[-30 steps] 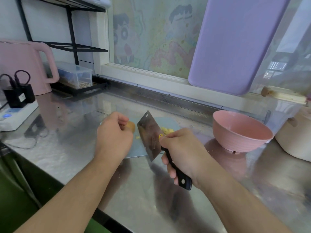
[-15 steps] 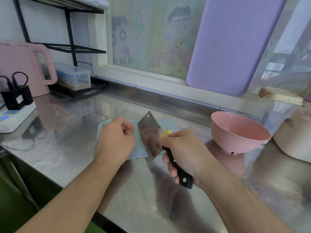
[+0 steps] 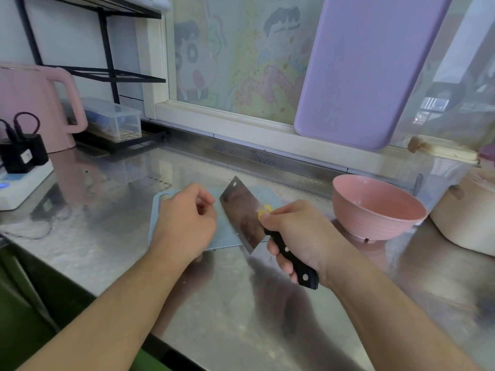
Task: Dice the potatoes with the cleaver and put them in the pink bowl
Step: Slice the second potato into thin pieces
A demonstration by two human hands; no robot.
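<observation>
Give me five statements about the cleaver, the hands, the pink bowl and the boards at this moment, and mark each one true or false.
1. The right hand grips the cleaver by its black handle. True.
2. The pink bowl is full of diced potato. False: no potato shows inside it.
3. The left hand is over the blue cutting board, fingers curled. True.
4. The purple board lies flat on the counter. False: it stands leaning against the window.
5. The pink bowl stands to the left of the cutting board. False: it stands to the right, beyond the right hand.
</observation>
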